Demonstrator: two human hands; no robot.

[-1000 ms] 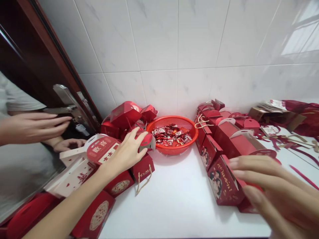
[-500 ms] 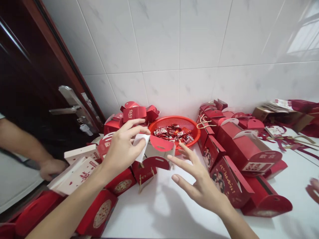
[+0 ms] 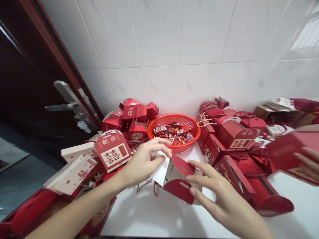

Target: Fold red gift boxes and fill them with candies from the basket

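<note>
A small candy box (image 3: 178, 196) with red rounded flaps and white inner sides stands with its top parted, over the white table in front of me. My left hand (image 3: 147, 161) has the box's white side flap between thumb and fingers. My right hand (image 3: 214, 189) is open at the other side, fingers stretched apart, with the fingertips at the red flaps. Twine loops (image 3: 156, 189) hang by the box's left side. Just beyond it is a red plastic basket (image 3: 196, 132) with wrapped candies (image 3: 174, 131) in it.
Red and white boxes (image 3: 113, 151) crowd the left side. More red boxes (image 3: 239, 136) are piled on the right. At the far right, another person's hand (image 3: 310, 162) holds a red box (image 3: 286, 152). A tiled wall (image 3: 161, 39) rises behind; a door handle (image 3: 64, 99) is at left.
My left hand and the box have moved right and nearer to me. My right hand now reaches the flaps. The arm at left has gone; another person's hand with a box has entered at right.
</note>
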